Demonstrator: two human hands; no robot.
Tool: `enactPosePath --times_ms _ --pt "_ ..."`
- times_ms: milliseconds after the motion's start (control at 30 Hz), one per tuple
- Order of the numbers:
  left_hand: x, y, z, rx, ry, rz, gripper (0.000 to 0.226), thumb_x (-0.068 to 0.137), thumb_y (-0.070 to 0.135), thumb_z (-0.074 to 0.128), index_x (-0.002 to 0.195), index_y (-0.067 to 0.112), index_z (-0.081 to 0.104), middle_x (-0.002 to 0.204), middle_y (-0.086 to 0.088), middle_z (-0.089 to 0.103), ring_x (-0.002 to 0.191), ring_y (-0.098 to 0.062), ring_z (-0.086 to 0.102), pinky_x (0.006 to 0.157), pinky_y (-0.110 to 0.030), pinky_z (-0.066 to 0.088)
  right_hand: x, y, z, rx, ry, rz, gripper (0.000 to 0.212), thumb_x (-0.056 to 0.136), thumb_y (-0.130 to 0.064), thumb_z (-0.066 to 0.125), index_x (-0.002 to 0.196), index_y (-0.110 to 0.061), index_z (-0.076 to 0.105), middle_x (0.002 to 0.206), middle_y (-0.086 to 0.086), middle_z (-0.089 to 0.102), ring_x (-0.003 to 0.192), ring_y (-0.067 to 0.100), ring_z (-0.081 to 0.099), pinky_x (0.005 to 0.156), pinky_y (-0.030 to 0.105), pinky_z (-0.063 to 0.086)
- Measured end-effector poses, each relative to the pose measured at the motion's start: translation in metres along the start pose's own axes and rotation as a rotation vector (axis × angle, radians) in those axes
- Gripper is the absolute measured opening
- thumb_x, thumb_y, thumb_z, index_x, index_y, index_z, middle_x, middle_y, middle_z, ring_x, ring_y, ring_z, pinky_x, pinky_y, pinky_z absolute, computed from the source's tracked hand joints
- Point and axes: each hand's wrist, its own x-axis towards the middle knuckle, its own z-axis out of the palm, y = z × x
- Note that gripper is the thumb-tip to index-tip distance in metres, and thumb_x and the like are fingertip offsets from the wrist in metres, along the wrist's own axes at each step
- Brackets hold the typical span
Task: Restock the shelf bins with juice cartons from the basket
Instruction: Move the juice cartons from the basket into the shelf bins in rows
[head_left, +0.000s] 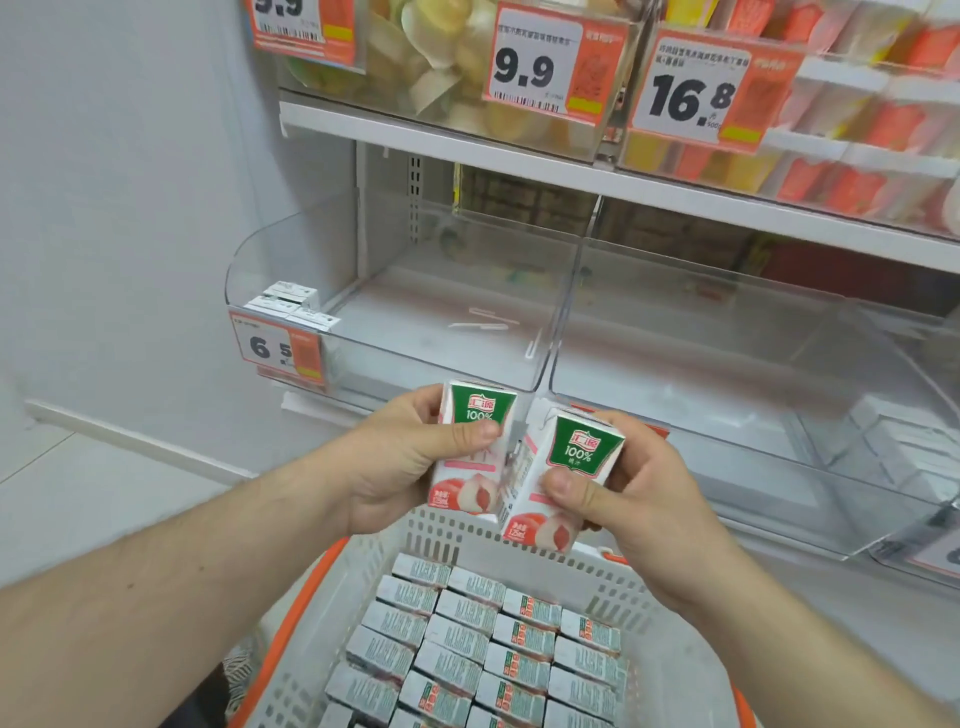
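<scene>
My left hand (400, 467) grips a small white juice carton (475, 410) with a green label and a peach picture, held upright. My right hand (628, 499) grips a second, identical carton (576, 452), tilted slightly, right beside the first. Both are held above the far rim of a grey basket (670, 670) with an orange rim, packed with several rows of the same cartons (483, 649). Just beyond stands a clear shelf bin (415, 312) with a few cartons (291, 304) in its left front corner.
A second clear bin (727, 364) sits to the right, holding white cartons (904, 452) at its right end. Above runs a white shelf (519, 161) with bins of snacks and price tags. A 6.5 price tag (280, 348) hangs on the left bin. A wall stands at the left.
</scene>
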Motion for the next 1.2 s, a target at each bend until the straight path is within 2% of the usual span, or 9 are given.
enactPosePath --times_ms 167,300,400,533,667,833,933,1033,1200 --pt "-0.007 0.021 -0.014 0.057 0.130 0.043 0.041 0.066 0.008 0.070 0.106 0.009 0.065 0.101 -0.018 0.066 0.085 -0.031 0.064 0.061 -0.039 0.059 -0.004 -0.015 0.010 -0.250 0.126 -0.139 0.041 0.073 0.011 0.077 0.096 -0.016 0.056 0.076 -0.016 0.073 0.065 0.001 0.068 0.058 0.013 0.051" --pt "-0.009 0.040 -0.031 -0.052 0.234 0.027 0.020 0.078 0.016 0.064 0.098 0.014 0.063 0.085 -0.010 0.069 0.074 -0.025 0.065 0.069 -0.041 0.055 0.021 -0.046 0.032 -0.477 0.151 -0.343 0.064 0.073 -0.006 0.084 0.108 -0.046 0.049 0.088 -0.036 0.066 0.081 -0.006 0.065 0.070 0.007 0.046" --pt "-0.007 0.049 -0.050 -0.237 0.381 -0.070 0.015 0.077 0.033 0.062 0.083 0.019 0.062 0.078 -0.006 0.063 0.073 -0.026 0.060 0.076 -0.039 0.048 0.067 -0.064 0.055 -0.570 0.156 -0.365 0.040 0.079 -0.016 0.080 0.103 -0.037 0.056 0.083 -0.022 0.067 0.074 -0.011 0.063 0.061 0.005 0.043" --pt "0.002 0.051 -0.082 -0.355 0.680 -0.101 0.034 0.079 0.055 0.060 0.073 0.022 0.061 0.068 -0.003 0.060 0.068 -0.024 0.058 0.073 -0.035 0.047 0.157 -0.054 0.089 -0.671 0.089 -0.184 0.029 0.084 -0.026 0.074 0.104 -0.023 0.053 0.092 -0.008 0.063 0.078 0.005 0.062 0.060 0.021 0.049" --pt "0.009 0.047 -0.104 -0.308 0.708 -0.130 0.024 0.080 0.042 0.056 0.067 0.022 0.059 0.067 -0.002 0.058 0.061 -0.022 0.056 0.064 -0.030 0.048 0.232 -0.018 0.123 -0.831 -0.053 -0.002 0.025 0.078 -0.027 0.078 0.087 -0.023 0.055 0.094 0.006 0.069 0.087 0.030 0.069 0.077 0.044 0.058" --pt "0.019 0.049 -0.115 -0.296 0.653 -0.106 0.018 0.077 0.035 0.055 0.069 0.021 0.063 0.071 -0.003 0.061 0.060 -0.021 0.056 0.063 -0.030 0.047 0.267 0.007 0.154 -0.752 -0.249 0.163 0.015 0.087 -0.013 0.062 0.102 -0.011 0.061 0.090 0.015 0.072 0.068 0.027 0.063 0.067 0.034 0.048" --pt "0.024 0.047 -0.119 -0.278 0.661 -0.116 0.019 0.079 0.036 0.054 0.071 0.021 0.062 0.063 -0.001 0.060 0.054 -0.019 0.056 0.056 -0.026 0.047 0.269 0.010 0.163 -0.614 -0.290 0.269 0.010 0.086 -0.012 0.052 0.088 -0.013 0.062 0.094 0.017 0.069 0.070 0.030 0.062 0.067 0.034 0.047" --pt "0.027 0.048 -0.118 -0.270 0.692 -0.108 0.020 0.080 0.039 0.054 0.078 0.021 0.062 0.064 -0.001 0.061 0.054 -0.019 0.057 0.052 -0.025 0.047 0.273 0.012 0.161 -0.377 -0.294 0.335 0.022 0.091 -0.022 0.046 0.078 -0.012 0.062 0.085 0.014 0.062 0.059 0.027 0.050 0.070 0.036 0.043" --pt "0.024 0.052 -0.102 -0.243 0.755 -0.013 0.021 0.083 0.039 0.053 0.077 0.021 0.060 0.065 -0.001 0.056 0.054 -0.019 0.052 0.053 -0.023 0.041 0.281 0.011 0.148 -0.344 -0.474 0.478 0.068 0.094 -0.070 0.029 0.102 -0.015 0.067 0.093 0.005 0.065 0.069 0.022 0.051 0.073 0.035 0.039"
